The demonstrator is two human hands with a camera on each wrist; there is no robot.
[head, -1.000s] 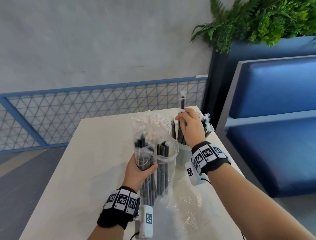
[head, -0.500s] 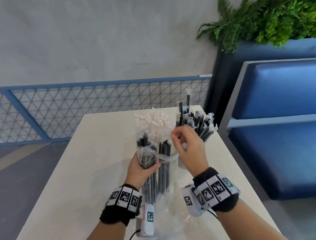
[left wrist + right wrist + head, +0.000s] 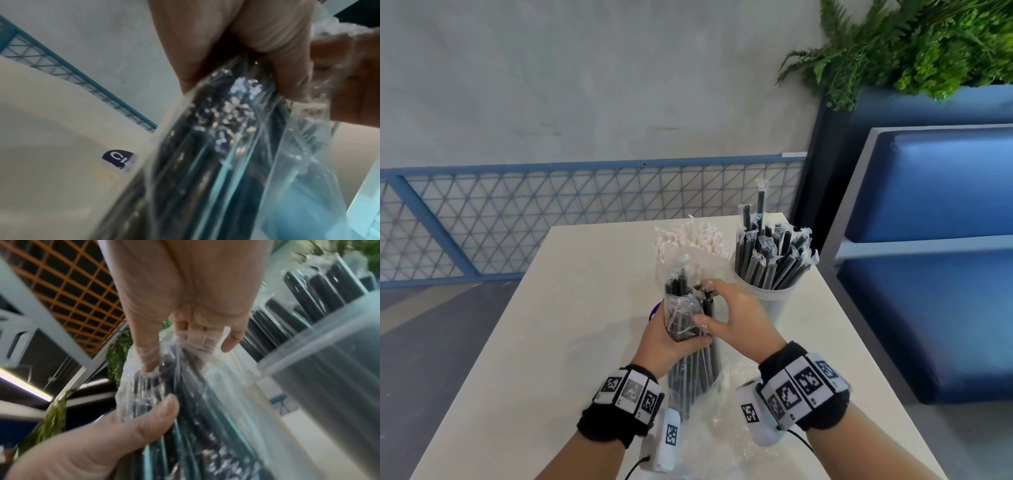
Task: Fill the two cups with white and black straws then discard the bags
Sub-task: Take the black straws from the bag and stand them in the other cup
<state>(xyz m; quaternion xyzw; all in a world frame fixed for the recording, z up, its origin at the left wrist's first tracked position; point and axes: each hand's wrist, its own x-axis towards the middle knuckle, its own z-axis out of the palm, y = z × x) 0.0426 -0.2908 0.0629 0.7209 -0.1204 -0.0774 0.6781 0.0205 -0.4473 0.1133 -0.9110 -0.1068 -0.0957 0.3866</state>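
My left hand [image 3: 666,341] grips a clear bag of black straws [image 3: 690,349] upright over the table; its fingers [image 3: 257,32] wrap the bag [image 3: 226,146]. My right hand [image 3: 732,313] reaches into the bag's open top, fingers and thumb closed round a bunch of black straws [image 3: 707,298]. In the right wrist view those fingers [image 3: 193,335] sit under the plastic. A clear cup [image 3: 768,301] full of wrapped black straws [image 3: 770,253] stands just right of my hands. White straws [image 3: 698,238] rise behind the bag; their cup is hidden.
A crumpled clear bag [image 3: 726,421] lies on the white table [image 3: 551,342] between my wrists. The table's right edge [image 3: 835,308] borders a blue bench [image 3: 928,308]. A blue mesh railing [image 3: 551,219] runs beyond the far edge. A purple label [image 3: 117,160] shows beside the bag.
My right hand left the black-straw cup, came back left and down, and now reaches into the bag's top. My left hand kept holding the bag.
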